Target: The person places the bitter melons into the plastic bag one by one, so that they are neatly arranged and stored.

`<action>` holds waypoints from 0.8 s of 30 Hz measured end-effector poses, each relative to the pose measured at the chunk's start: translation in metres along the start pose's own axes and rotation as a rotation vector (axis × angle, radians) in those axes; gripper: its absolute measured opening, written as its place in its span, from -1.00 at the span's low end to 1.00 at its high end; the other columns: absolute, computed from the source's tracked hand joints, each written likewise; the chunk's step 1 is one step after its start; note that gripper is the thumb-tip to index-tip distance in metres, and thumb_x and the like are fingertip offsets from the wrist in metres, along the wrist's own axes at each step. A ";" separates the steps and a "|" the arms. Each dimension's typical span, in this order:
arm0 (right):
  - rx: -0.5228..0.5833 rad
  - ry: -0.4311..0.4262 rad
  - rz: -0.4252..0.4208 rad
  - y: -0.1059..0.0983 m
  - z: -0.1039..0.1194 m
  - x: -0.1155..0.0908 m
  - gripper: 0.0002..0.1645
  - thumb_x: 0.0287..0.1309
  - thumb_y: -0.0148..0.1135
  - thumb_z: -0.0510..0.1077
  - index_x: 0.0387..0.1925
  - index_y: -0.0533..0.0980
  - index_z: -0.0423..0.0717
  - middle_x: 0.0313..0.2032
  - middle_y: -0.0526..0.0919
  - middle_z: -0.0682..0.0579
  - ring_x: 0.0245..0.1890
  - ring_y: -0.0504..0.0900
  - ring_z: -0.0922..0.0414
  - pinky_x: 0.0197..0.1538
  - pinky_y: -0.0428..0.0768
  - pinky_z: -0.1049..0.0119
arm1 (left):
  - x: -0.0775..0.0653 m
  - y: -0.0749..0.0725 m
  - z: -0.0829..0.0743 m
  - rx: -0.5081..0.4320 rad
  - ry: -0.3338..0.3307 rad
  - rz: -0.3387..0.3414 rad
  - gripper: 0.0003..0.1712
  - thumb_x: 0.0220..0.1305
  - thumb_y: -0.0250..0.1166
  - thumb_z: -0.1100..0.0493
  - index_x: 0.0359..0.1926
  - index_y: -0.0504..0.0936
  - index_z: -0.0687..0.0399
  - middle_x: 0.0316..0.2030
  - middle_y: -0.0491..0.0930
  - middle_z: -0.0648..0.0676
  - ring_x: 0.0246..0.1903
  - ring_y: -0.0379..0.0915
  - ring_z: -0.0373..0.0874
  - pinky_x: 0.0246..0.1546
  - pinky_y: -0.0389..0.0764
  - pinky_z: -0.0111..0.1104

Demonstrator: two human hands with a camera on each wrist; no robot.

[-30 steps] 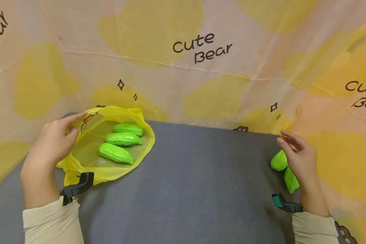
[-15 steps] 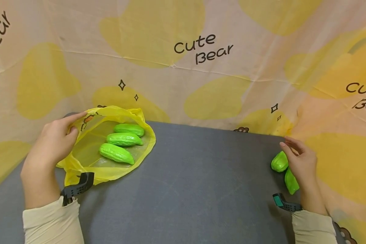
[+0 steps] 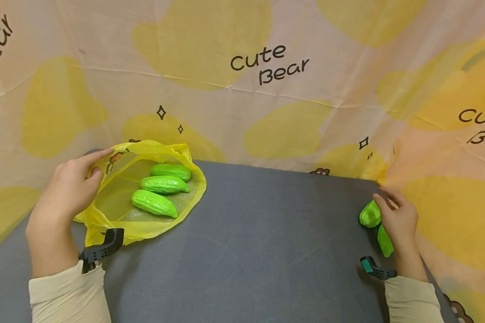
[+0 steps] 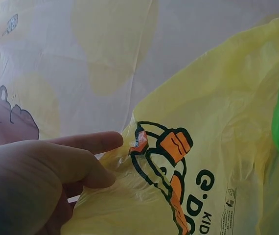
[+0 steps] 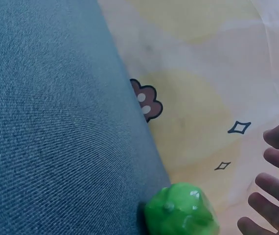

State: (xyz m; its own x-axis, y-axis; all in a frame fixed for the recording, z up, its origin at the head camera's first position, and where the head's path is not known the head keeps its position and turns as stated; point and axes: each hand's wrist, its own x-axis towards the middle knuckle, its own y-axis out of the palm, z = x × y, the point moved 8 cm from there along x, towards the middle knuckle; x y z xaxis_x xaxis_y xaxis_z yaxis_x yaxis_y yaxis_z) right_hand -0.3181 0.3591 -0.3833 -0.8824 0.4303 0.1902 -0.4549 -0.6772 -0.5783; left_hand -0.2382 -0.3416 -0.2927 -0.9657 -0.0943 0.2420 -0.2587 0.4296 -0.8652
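My left hand (image 3: 66,193) holds the rim of a yellow plastic bag (image 3: 145,231), pinching it between thumb and fingers. In the left wrist view the bag (image 4: 227,122) shows a printed cartoon figure. Three bright green toy bitter gourds (image 3: 165,184) lie side by side inside it. Over at the right, my right hand (image 3: 400,220) hovers above two more green gourds (image 3: 370,214) and partly hides them. Its fingers (image 5: 276,186) are spread and slightly bent, apart from the green gourd (image 5: 181,210) in the right wrist view.
A grey tabletop (image 3: 266,242) lies between the bag and the right-hand gourds. Printed yellow and pink cloth (image 3: 283,121) stands up behind the table and along its right side, close to my right hand.
My right hand has come down a little toward the gourds beneath it, its fingertips lower than before. My left hand and the bag stay almost where they were.
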 end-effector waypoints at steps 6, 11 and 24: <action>-0.018 0.047 0.018 0.001 -0.006 0.000 -0.36 0.35 0.21 0.15 0.39 0.46 0.05 0.43 0.41 -0.03 0.41 0.44 -0.11 0.13 0.58 0.55 | 0.000 0.000 0.000 0.001 0.000 0.001 -0.35 0.44 -0.17 0.29 0.51 0.31 0.04 -0.66 0.14 -0.02 -0.78 0.00 -0.22 -0.74 0.19 -0.34; -0.066 0.008 0.023 0.004 -0.007 -0.001 -0.35 0.37 0.17 0.16 0.39 0.46 -0.01 0.45 0.38 -0.09 0.36 0.46 -0.24 0.02 0.59 0.40 | -0.001 0.000 0.001 -0.002 -0.005 0.004 -0.35 0.44 -0.18 0.29 0.52 0.30 0.04 -0.67 0.12 -0.03 -0.78 0.00 -0.22 -0.74 0.19 -0.34; -0.157 -0.056 0.025 0.011 -0.006 -0.002 -0.38 0.37 0.18 0.13 0.35 0.49 -0.06 0.04 0.68 -0.25 -0.60 0.38 0.28 -0.62 0.30 0.36 | -0.001 -0.001 0.002 -0.003 -0.009 -0.005 -0.35 0.44 -0.18 0.28 0.52 0.30 0.01 -0.62 0.17 0.02 -0.78 0.00 -0.22 -0.74 0.20 -0.34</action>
State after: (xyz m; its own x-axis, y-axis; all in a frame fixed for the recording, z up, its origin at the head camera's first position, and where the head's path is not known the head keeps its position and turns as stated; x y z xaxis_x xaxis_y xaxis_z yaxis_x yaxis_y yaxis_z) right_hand -0.3203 0.3544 -0.3949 -0.9005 0.3776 0.2158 -0.4124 -0.5836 -0.6995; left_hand -0.2374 -0.3440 -0.2934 -0.9646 -0.1040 0.2422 -0.2632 0.4316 -0.8628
